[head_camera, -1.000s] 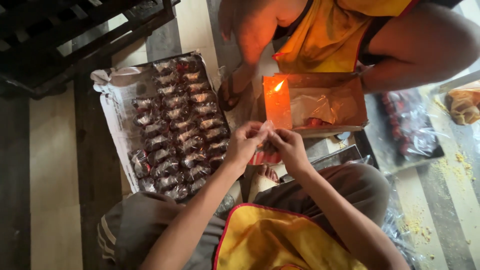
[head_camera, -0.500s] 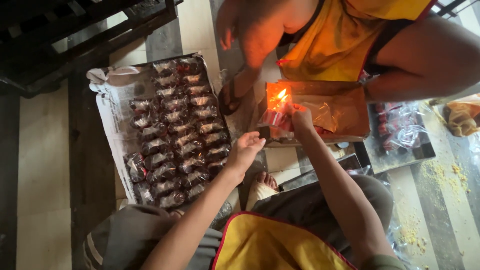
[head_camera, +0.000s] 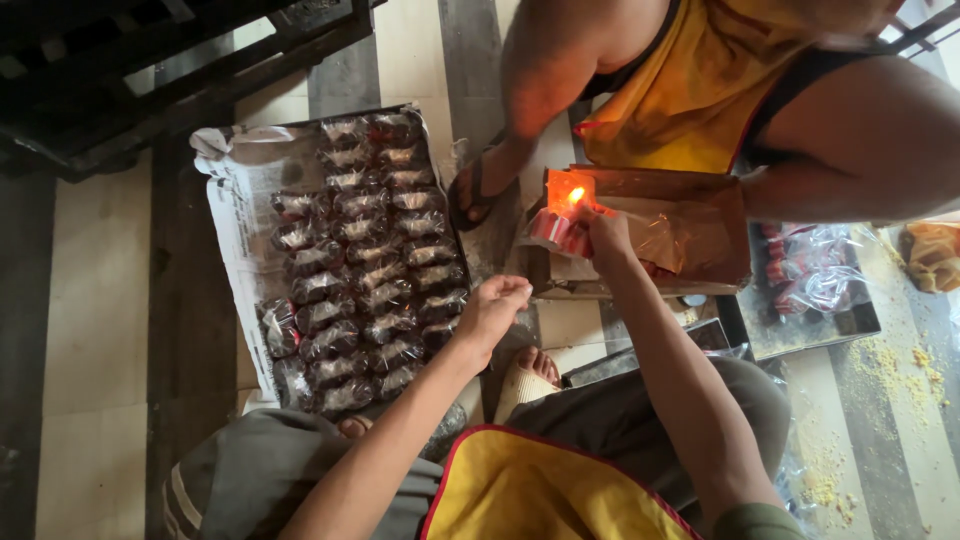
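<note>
Floor-level, our right hand (head_camera: 607, 232) pinches a packet (head_camera: 558, 232) at the flame (head_camera: 575, 194), risking burnt fingers, while our left hand (head_camera: 492, 308) hovers half-curled, empty, over the tray (head_camera: 240, 215).

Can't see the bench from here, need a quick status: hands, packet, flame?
Right hand holds small red packet at candle flame. Left hand empty, hovering over tray of wrapped sweets. Another person's foot close beside the flame.

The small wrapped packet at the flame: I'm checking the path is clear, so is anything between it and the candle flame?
Nothing visible does. The right hand holds the small wrapped packet directly at the candle flame, in front of the cardboard box.
</note>
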